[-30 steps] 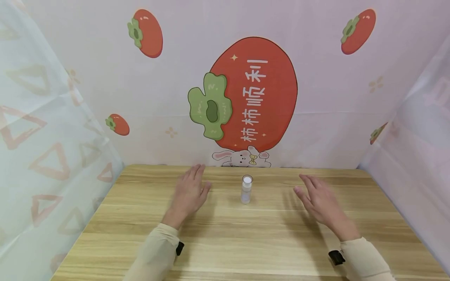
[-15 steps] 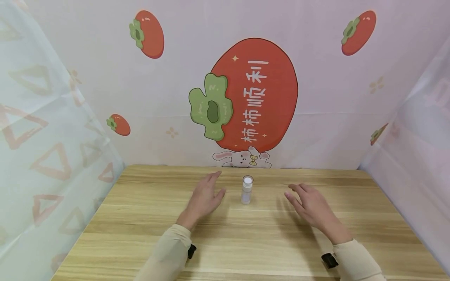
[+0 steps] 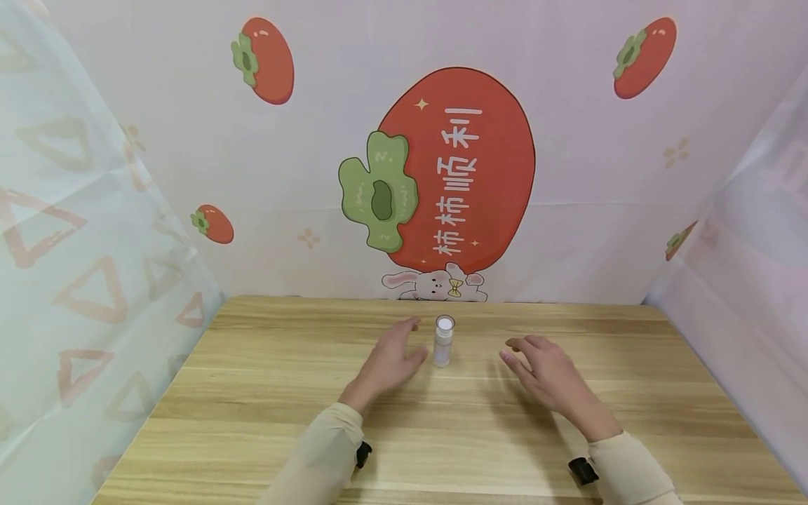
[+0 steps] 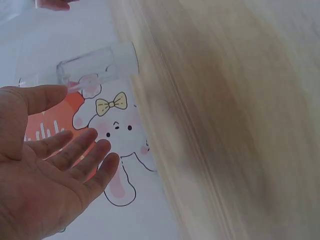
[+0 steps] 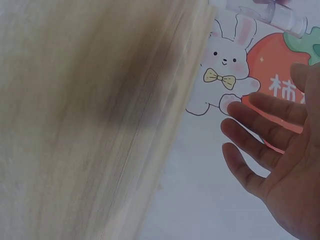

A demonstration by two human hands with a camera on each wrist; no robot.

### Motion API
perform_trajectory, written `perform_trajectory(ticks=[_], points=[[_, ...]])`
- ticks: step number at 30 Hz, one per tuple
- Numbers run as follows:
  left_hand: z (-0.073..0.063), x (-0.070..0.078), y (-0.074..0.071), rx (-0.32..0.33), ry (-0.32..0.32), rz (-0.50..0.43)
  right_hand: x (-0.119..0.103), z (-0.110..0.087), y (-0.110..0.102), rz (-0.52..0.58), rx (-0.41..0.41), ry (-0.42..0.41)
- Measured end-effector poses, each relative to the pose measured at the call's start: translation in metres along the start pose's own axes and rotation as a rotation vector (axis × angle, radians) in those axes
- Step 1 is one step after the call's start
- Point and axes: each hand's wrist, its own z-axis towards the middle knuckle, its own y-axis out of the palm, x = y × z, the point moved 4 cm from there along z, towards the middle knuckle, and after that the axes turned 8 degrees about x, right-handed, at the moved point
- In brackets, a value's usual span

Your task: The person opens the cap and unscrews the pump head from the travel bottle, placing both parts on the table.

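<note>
Fingers relaxed and free, the left hand (image 3: pixel 388 359) at nine o'clock of the bottle (image 3: pixel 443 345) and the right hand (image 3: pixel 549 375) at three are nearer it than before.

On the desk (image 3: pixel 467 449), the upright bottle (image 3: pixel 443 345) stands in the way, the left hand (image 3: pixel 390 359) close beside it. A wider gap leaves passage between bottle and right hand (image 3: pixel 548 373); the backdrop (image 3: pixel 581 231) closes the desk's far edge.
</note>
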Motion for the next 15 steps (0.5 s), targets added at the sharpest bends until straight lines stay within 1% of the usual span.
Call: perform_trajectory(ticks=[6,11,13,15], points=[[0.003,0.007,0.012,-0.031,0.009,-0.016,-0.004,-0.001,0.003,0.008,-0.013,0.007],[0.007,0.010,0.022,-0.045,0.016,-0.005,-0.007,0.000,0.005,0.011,-0.035,0.015],[0.008,0.012,0.025,-0.045,0.020,-0.017,-0.009,0.000,0.005,0.011,-0.039,0.016],[0.010,0.013,0.028,-0.043,0.006,-0.045,-0.010,0.001,0.005,0.014,-0.039,0.017]])
